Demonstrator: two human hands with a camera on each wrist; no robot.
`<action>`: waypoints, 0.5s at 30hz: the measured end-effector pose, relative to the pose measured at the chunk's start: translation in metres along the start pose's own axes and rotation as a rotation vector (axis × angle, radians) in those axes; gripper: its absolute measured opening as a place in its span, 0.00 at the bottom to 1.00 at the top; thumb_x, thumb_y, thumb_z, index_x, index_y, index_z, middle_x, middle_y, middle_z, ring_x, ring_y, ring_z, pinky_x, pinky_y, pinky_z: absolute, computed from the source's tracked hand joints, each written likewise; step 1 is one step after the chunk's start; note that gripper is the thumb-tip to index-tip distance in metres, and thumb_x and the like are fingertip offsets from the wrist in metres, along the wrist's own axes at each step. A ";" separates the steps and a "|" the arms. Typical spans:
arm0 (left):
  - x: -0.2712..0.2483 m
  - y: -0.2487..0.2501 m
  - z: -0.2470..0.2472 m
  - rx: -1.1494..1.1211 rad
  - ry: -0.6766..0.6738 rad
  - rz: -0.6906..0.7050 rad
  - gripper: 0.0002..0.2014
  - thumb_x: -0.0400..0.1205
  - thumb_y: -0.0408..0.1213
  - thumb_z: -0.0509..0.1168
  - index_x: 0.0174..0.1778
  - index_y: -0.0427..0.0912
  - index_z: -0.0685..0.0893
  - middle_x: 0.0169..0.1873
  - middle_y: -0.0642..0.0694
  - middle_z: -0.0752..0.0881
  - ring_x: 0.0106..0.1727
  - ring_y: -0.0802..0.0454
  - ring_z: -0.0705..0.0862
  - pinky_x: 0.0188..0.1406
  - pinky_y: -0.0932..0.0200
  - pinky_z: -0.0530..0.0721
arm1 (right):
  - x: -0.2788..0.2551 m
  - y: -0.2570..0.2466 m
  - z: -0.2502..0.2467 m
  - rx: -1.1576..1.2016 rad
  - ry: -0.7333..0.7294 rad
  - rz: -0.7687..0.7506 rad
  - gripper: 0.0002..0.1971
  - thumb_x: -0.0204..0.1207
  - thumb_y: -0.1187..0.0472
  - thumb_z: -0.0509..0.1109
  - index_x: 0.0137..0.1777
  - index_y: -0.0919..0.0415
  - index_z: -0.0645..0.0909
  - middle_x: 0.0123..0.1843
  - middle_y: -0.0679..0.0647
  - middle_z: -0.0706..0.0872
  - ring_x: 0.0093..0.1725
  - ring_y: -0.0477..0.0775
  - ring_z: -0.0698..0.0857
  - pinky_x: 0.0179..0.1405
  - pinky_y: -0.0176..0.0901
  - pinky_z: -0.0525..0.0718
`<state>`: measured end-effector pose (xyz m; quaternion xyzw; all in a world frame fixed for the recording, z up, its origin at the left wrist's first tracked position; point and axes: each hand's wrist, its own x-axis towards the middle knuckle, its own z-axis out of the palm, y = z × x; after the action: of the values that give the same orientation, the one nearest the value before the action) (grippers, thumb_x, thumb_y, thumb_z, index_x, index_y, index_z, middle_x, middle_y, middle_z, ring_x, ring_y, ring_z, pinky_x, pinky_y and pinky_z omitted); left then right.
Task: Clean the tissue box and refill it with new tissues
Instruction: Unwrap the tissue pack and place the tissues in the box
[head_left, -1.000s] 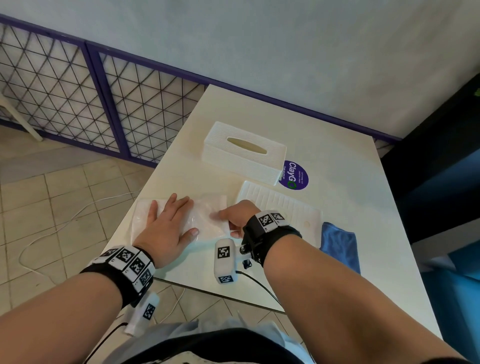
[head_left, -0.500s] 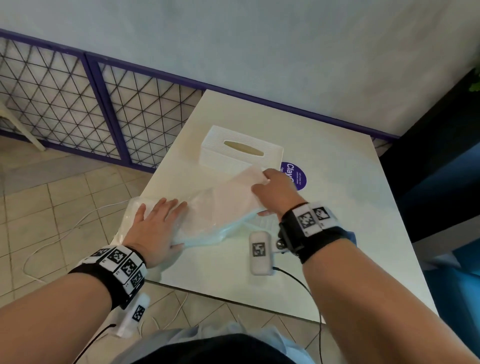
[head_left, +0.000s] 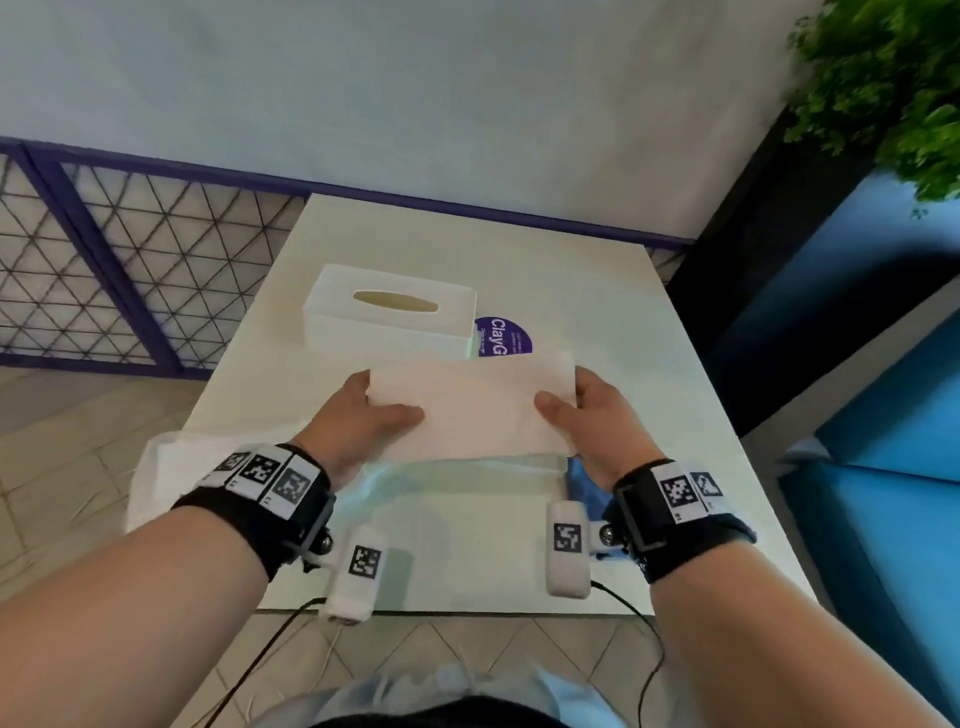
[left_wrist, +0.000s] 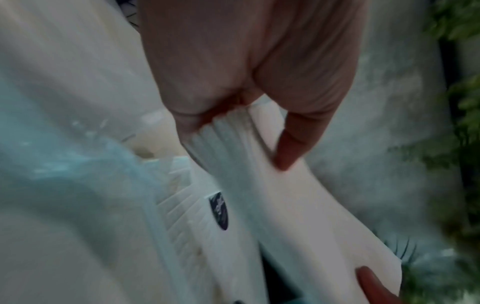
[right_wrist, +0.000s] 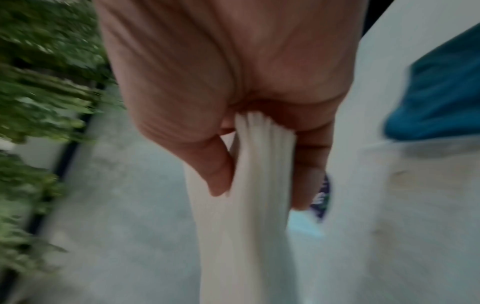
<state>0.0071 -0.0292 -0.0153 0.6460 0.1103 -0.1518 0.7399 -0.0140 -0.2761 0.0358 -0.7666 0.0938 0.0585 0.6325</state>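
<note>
Refilling was underway: both hands, left and right, gripped the tissue stack by its ends, fingers curled round it. Next likely called for loading it into the box.

My hands are both taken up with the tissue stack. Straight ahead the box blocks my reach. Bare table lies open to its right and beyond it, up to the wall.
</note>
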 end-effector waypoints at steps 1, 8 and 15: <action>0.000 -0.005 0.004 0.083 0.000 0.011 0.35 0.60 0.35 0.75 0.66 0.38 0.75 0.58 0.35 0.87 0.57 0.38 0.87 0.58 0.42 0.85 | -0.001 0.014 -0.003 -0.028 0.008 0.025 0.09 0.78 0.70 0.69 0.48 0.54 0.80 0.48 0.56 0.90 0.49 0.59 0.88 0.52 0.52 0.87; -0.014 -0.047 0.017 0.383 -0.039 0.121 0.11 0.61 0.32 0.70 0.35 0.51 0.81 0.32 0.51 0.80 0.35 0.51 0.76 0.33 0.58 0.72 | -0.019 0.083 -0.015 -0.175 0.001 0.072 0.14 0.76 0.71 0.68 0.49 0.49 0.77 0.43 0.50 0.84 0.46 0.51 0.81 0.46 0.40 0.79; -0.009 -0.069 0.020 0.731 -0.021 0.152 0.17 0.74 0.28 0.69 0.55 0.47 0.77 0.46 0.47 0.84 0.49 0.45 0.82 0.39 0.59 0.75 | -0.011 0.099 -0.014 -0.454 0.017 0.126 0.13 0.74 0.67 0.69 0.58 0.58 0.79 0.47 0.52 0.84 0.48 0.52 0.81 0.40 0.36 0.77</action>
<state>-0.0275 -0.0565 -0.0724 0.8722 -0.0069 -0.1324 0.4708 -0.0468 -0.3072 -0.0541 -0.8824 0.1312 0.1111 0.4380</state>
